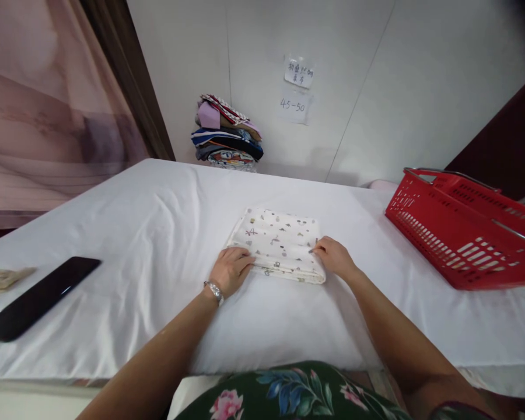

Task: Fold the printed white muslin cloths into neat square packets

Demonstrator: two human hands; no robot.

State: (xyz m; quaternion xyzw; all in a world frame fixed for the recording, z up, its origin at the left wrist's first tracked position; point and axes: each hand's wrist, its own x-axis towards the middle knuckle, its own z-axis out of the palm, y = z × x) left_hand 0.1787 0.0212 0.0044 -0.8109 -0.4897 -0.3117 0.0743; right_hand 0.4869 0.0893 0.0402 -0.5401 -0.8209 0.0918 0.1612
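Observation:
A folded white cloth [280, 236] with small grey and brown prints lies flat in the middle of the white-covered table. At its near left corner, my left hand [231, 268] has its fingers closed on the folded edge; a silver bracelet is on that wrist. My right hand [332, 255] pinches the cloth's right edge between thumb and fingers. Several layers show along the near fold.
To the right stands a red plastic basket [468, 227] with metal handles. A black flat device [39, 297] and a small beige bundle [6, 280] lie at the left. Folded fabrics [227, 131] are stacked beyond the table's far edge, against a white wall with paper notes [297, 87].

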